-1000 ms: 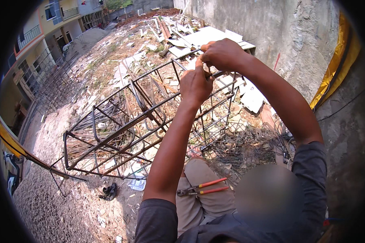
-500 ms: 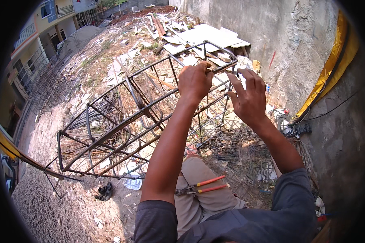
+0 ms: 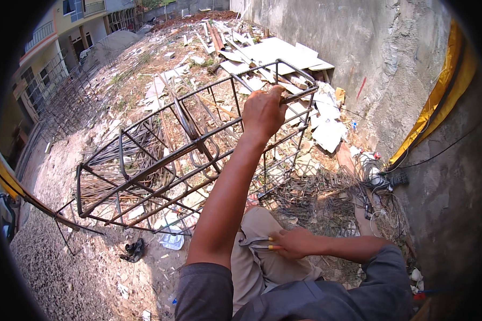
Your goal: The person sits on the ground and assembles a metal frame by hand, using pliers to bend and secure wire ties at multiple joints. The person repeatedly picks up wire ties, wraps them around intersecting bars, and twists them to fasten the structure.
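Observation:
A long cage of dark steel rebar, with bars joined by bent rectangular stirrups, stretches across the scene in front of me. My left hand is closed around its upper near bar, close to the right end. Down on my thigh, my right hand is closed on the handles of a pair of pincers. The pincers' metal head points left. Their orange handles are mostly hidden under my fingers.
Loose rods lie beneath the cage. Tangled wire and rods cover ground at right. White boards are piled behind. A concrete wall with a yellow tarp bounds the right; gravel lies at left.
My right hand has come down from the cage's right end to my thigh and taken hold of the pincers lying there. My left hand stays on the bar.

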Motion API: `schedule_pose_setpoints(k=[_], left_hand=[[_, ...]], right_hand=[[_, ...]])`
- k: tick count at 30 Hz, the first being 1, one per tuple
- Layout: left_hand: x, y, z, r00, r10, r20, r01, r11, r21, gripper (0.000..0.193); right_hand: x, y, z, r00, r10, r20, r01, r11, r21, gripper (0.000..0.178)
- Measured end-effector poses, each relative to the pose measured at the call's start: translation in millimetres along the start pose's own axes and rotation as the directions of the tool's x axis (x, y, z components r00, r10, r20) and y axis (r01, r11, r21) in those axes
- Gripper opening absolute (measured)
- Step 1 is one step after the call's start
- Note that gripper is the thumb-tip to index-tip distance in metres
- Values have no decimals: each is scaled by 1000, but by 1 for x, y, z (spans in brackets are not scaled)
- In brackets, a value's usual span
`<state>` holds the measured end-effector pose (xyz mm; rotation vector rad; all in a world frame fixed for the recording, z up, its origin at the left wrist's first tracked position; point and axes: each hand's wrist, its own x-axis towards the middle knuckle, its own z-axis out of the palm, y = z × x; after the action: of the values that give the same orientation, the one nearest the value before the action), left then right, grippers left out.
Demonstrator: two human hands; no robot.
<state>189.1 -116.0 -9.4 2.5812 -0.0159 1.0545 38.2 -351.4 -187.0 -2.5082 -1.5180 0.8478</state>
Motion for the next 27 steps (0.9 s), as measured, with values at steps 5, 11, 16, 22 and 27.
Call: schedule_pose_setpoints(k=[5, 11, 16, 22, 27], left_hand=[[-1, 11, 1, 1000, 29, 12, -29, 999, -19, 34], [2, 5, 8, 997, 59, -47, -59, 998, -1, 32], [-3, 3, 7, 998, 40, -47, -38, 999, 30, 31], [0, 7, 8, 998, 22, -52, -21, 1000, 10, 36], [1, 6, 8, 998, 9, -56, -10, 1000, -13, 38]], right_hand=[[-50, 82, -92, 964, 149, 219, -260, 367, 893, 43], [-74, 124, -190, 781, 492, -385, -296, 835, 464, 33], [-67, 82, -269, 605, 415, -679, -688, 702, -184, 47], [-55, 89, -314, 578, -154, -801, -699, 412, -584, 50], [-39, 89, -339, 538, -415, -734, -674, 312, -670, 55]])
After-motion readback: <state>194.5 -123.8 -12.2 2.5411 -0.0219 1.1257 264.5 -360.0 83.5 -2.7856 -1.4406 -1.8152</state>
